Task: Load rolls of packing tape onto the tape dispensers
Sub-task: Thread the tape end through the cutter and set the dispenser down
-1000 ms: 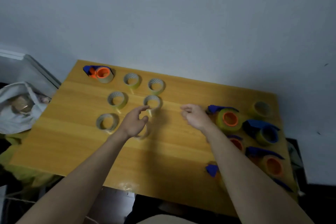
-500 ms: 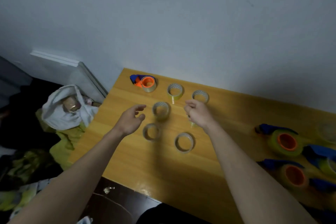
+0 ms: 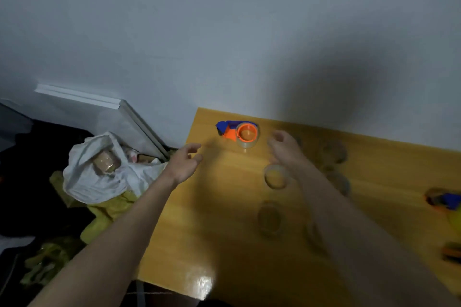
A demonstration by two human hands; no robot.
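Observation:
A blue and orange tape dispenser (image 3: 237, 131) with a clear roll on it lies at the far left corner of the yellow wooden table (image 3: 224, 219). Several loose tape rolls lie blurred to its right; one roll (image 3: 275, 177) sits just under my right wrist, another roll (image 3: 270, 218) lies nearer. My left hand (image 3: 184, 163) hovers over the table's left edge, fingers loosely spread, holding nothing. My right hand (image 3: 284, 148) hovers just right of the dispenser, fingers relaxed, empty. Neither hand touches the dispenser.
More dispensers (image 3: 445, 200) show at the right edge, blurred. Left of the table, on the floor, a white bag (image 3: 99, 179) holds a brown tape roll (image 3: 106, 162). A white panel (image 3: 99, 112) leans against the wall. The table's left edge runs near my left hand.
The view swung left, so the table shifted right in frame. Both hands moved toward the far left corner and now flank the blue and orange dispenser. Neither hand took hold of anything.

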